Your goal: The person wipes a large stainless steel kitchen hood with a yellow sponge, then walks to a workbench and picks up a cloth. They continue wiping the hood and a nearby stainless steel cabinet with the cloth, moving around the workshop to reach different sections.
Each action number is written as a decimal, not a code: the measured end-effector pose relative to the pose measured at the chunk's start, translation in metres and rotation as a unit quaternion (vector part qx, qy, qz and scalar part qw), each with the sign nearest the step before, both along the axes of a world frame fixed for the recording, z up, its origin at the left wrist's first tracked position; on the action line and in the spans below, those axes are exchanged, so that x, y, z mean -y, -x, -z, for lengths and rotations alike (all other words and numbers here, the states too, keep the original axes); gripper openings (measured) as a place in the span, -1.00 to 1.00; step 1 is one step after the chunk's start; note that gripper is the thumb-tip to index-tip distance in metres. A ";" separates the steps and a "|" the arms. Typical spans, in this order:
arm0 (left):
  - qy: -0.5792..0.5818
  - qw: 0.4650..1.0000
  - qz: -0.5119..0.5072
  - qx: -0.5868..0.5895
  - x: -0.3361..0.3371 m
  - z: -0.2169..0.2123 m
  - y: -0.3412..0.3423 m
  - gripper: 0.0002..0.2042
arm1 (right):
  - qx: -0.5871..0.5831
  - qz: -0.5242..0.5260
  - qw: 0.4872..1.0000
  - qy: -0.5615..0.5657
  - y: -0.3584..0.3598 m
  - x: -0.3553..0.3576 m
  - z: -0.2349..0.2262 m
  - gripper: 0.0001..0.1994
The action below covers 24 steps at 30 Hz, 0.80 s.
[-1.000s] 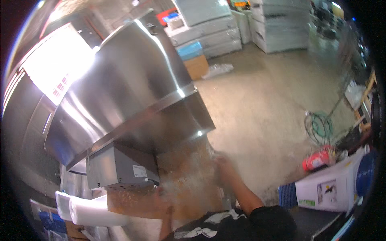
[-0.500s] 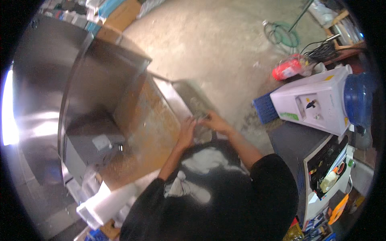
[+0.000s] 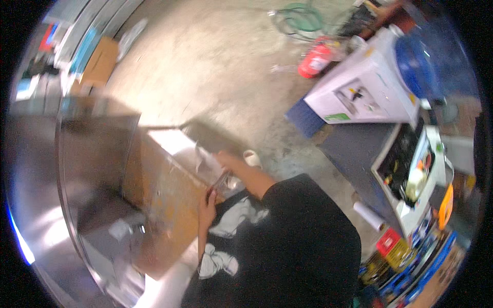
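My left hand [image 3: 207, 203] is close to my chest, closed around the lower end of a thin reddish tool [image 3: 218, 182]. The tool slants up toward my right hand [image 3: 226, 158]. That hand reaches to the near corner of a brown metal sheet [image 3: 164, 200], next to a pale flap of film [image 3: 201, 158]. Motion blur hides the right fingers, so I cannot tell whether they grip anything. My black shirt with a white print fills the lower middle.
A large stainless steel hood [image 3: 77, 169] stands on the left. On the right are a white water dispenser [image 3: 364, 87] with a blue bottle and a cluttered shelf [image 3: 411, 179]. On the concrete floor [image 3: 215, 66] are a red extinguisher [image 3: 314, 59], a green hose [image 3: 303, 15] and a cardboard box [image 3: 100, 61].
The view has swung down and to the right. My left hand has drawn back from the sheet's edge toward my chest, while my right hand stays at the corner.
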<state>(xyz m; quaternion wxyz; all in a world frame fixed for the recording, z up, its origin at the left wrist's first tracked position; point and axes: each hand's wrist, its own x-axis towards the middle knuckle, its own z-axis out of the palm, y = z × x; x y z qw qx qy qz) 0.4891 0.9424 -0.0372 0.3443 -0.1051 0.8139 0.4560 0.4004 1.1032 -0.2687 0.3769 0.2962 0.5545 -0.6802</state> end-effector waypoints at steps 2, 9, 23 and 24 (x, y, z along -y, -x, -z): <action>-0.037 0.996 0.066 -0.043 -0.008 -0.007 0.003 -0.57 | 0.020 0.094 0.992 0.081 -0.017 -0.011 0.016 -0.40; -0.093 0.971 0.181 -0.122 -0.055 -0.009 0.015 -0.46 | -0.034 0.217 0.949 0.226 -0.118 -0.112 0.001 -0.57; -0.387 0.887 -0.250 -0.002 -0.049 -0.004 -0.002 -0.42 | -0.540 0.041 0.841 -0.014 -0.116 -0.025 -0.361 -0.18; -0.470 0.800 -0.363 0.091 -0.052 -0.001 -0.001 -0.43 | -0.583 -0.035 0.808 -0.077 -0.116 -0.023 -0.360 -0.15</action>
